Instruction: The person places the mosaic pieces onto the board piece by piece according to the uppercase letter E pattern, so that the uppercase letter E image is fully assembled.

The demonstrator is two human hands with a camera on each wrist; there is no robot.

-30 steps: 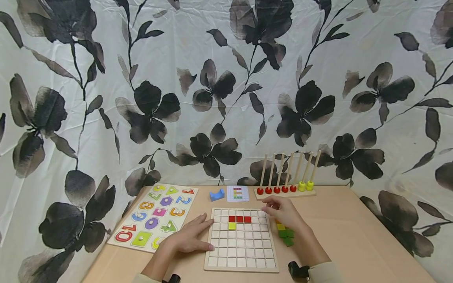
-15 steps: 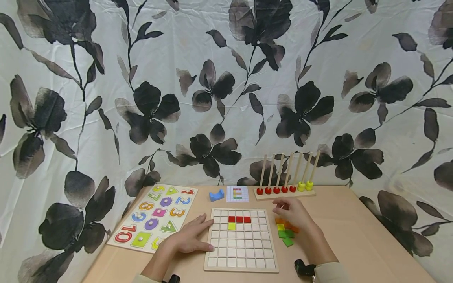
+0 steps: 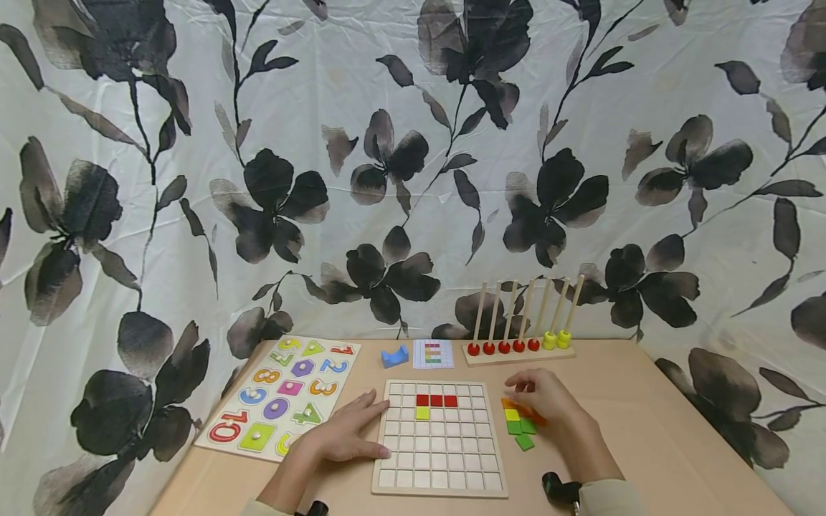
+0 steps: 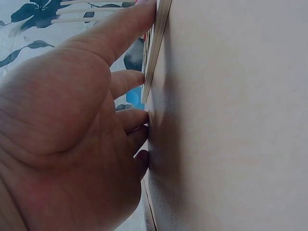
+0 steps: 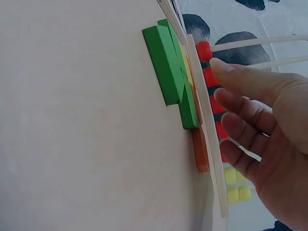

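A wooden grid board (image 3: 441, 493) lies on the table with three red tiles (image 3: 437, 400) in a row and one yellow tile (image 3: 422, 413) under the leftmost. My left hand (image 3: 348, 428) rests at the board's left side, fingers spread, thumb and index finger touching its edge in the left wrist view. To the right of the board, green tiles (image 3: 525, 442), a yellow tile (image 3: 512, 415) and orange tiles (image 3: 505, 403) lie grouped. Over them hovers my right hand (image 3: 551, 401), fingers loosely bent; nothing shows between thumb and fingers in the right wrist view. It partly hides the orange tiles.
A number-and-shape puzzle board (image 3: 303, 387) lies at the left. Along the back are a blue curved block (image 3: 395, 356), a pattern card (image 3: 434, 354) and a peg stand (image 3: 519, 354) with red and yellow beads. A floral cloth (image 3: 387, 179) hangs behind the table.
My right hand has moved right and a little nearer, from the board's top right corner to over the loose tiles, uncovering some of them. The left hand has stayed put.
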